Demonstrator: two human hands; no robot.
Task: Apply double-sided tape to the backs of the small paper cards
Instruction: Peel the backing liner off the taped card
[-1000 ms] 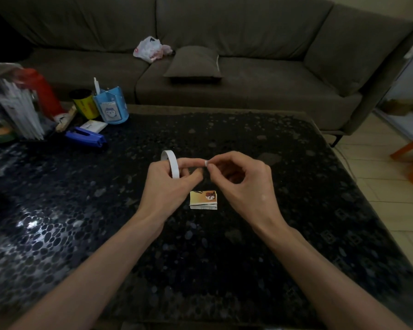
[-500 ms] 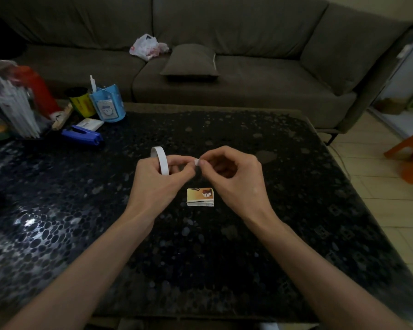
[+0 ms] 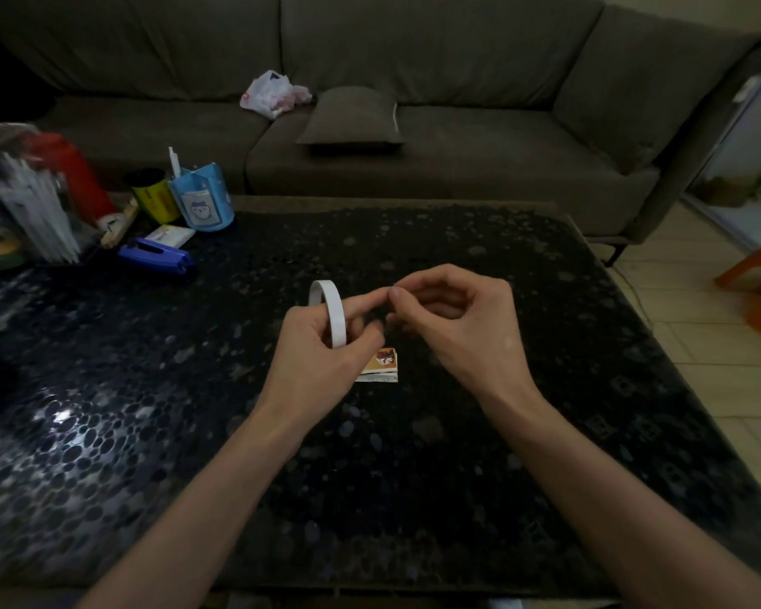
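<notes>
The left hand grips a thin white ring-shaped roll of double-sided tape, its fingers curled around the band and its forefinger stretched toward the right hand; the right thumb and forefinger are pinched together at that forefinger's tip, with the other fingers loosely curled; whether tape sits in the pinch is too small to tell; a small stack of printed paper cards lies on the dark pebble-patterned glossy table beneath the hands, partly hidden by the left thumb; a blue stapler lies far left.

Your 2 hands: left hand, right hand, both bare. Your 2 forearms: left forearm, right forearm, both bare as far as they show.
</notes>
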